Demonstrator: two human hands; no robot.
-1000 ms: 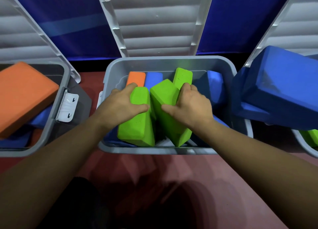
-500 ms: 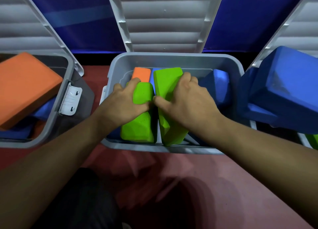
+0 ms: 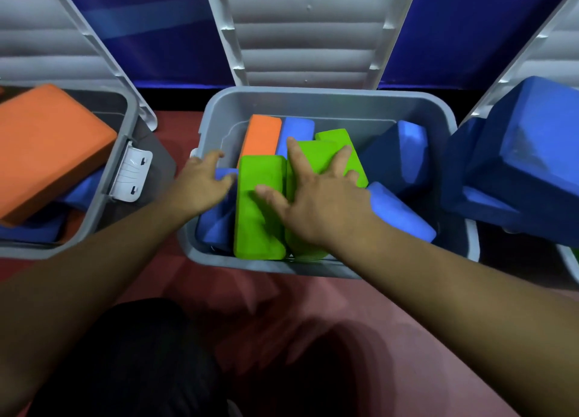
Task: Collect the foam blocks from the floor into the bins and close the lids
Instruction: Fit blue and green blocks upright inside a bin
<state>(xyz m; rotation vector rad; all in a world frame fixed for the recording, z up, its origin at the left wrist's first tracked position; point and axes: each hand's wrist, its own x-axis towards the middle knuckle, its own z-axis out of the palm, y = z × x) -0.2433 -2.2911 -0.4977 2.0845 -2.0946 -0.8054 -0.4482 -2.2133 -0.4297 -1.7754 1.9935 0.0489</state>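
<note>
- The middle bin point(image 3: 329, 96) is open from above; its lid point(image 3: 310, 31) stands upright behind, blocking the far side.
- Inside, green blocks point(image 3: 260, 216), an orange block point(image 3: 263, 134) and blue blocks point(image 3: 398, 156) pack it; bare room shows only by the back wall.
- A narrow strip of red floor point(image 3: 178, 128) runs between it and the left bin point(image 3: 131, 125), whose latch point(image 3: 133, 172) juts in.
- On the right, a big blue block point(image 3: 526, 156) leans toward the middle bin, hiding any gap.
</note>
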